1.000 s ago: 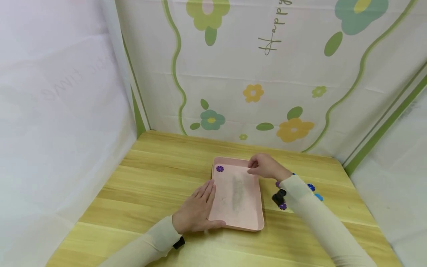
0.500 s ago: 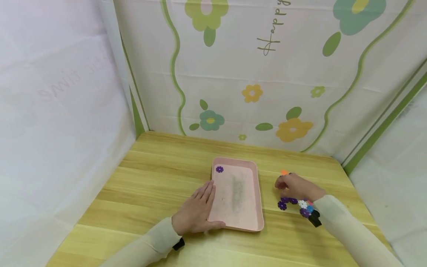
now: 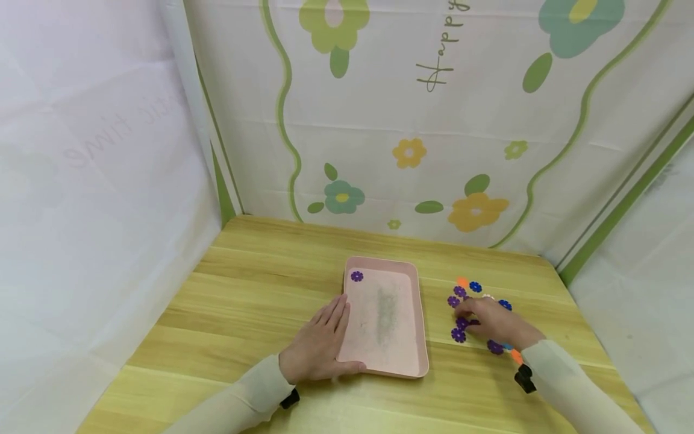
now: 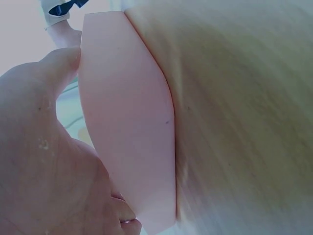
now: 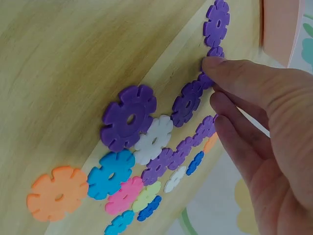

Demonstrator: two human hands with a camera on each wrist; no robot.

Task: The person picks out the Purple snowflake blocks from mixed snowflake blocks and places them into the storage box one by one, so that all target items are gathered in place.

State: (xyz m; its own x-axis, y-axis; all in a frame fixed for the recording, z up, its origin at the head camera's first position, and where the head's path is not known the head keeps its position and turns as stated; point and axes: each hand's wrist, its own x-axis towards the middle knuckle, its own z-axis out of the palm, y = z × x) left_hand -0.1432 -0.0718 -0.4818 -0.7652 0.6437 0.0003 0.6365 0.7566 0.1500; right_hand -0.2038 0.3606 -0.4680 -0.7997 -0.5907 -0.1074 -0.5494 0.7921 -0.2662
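Note:
A pink tray (image 3: 403, 355) lies on the wooden table, with one purple snowflake disc (image 3: 356, 276) in its far left corner. My left hand (image 3: 317, 343) rests on the tray's near left corner, fingers straight along the left rim and thumb over the near rim. To the tray's right, my right hand (image 3: 499, 319) reaches into a cluster of notched plastic snowflake discs. In the right wrist view, the thumb and index finger pinch a purple snowflake disc (image 5: 205, 81) lying in a row of purple ones; the fingertips partly hide it.
Around the right hand lie several more discs: a large purple disc (image 5: 129, 118), a white disc (image 5: 154, 140), a blue disc (image 5: 111, 174), an orange disc (image 5: 57, 193) and a pink disc (image 5: 124, 196). A printed cloth (image 3: 374, 120) rises behind the table.
My right hand has moved from over the tray's far right corner rightward to the disc cluster, then slightly nearer me among the purple discs. The left hand stays on the tray.

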